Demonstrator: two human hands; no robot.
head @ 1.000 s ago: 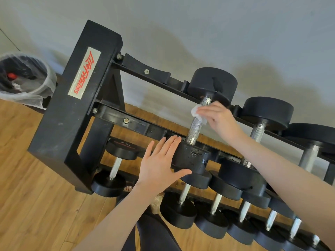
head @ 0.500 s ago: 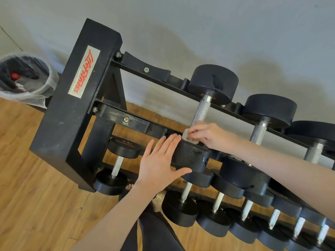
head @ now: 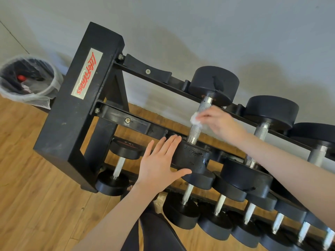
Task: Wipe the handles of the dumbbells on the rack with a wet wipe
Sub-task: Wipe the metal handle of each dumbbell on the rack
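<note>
Wet wipe: a small white wad held against the upper part of a knurled steel handle, where the right hand presses it.
Handle: the grip bar of the leftmost dumbbell on the top tier, running between a far head and a near head; bare metal shows above and below the wipe.
Right hand: fingers curled round the wipe and pinching it to the handle; the hand is motion-blurred, so the exact finger placement cannot be told. The grasp appears meant to wrap the wipe round the bar so one stroke covers most of its circumference.
Left hand: released, fingers straight and flat against the side of the near head, thumb under its lower edge. Judged purpose: to stop the dumbbell rolling or shifting in its cradle during rubbing.
Near head: black, scuffed, seated on the front rail.
Far head: black disc resting against the rear rail.
Dumbbell rack: black tiered frame with a red-lettered label on its end panel; further dumbbells sit to the right on the top tier and along the lower tiers, their handles untouched at this moment.
Progress: judged early, one handle under way, many remaining.
Bin: plastic-lined, on the wooden floor left of the rack.
</note>
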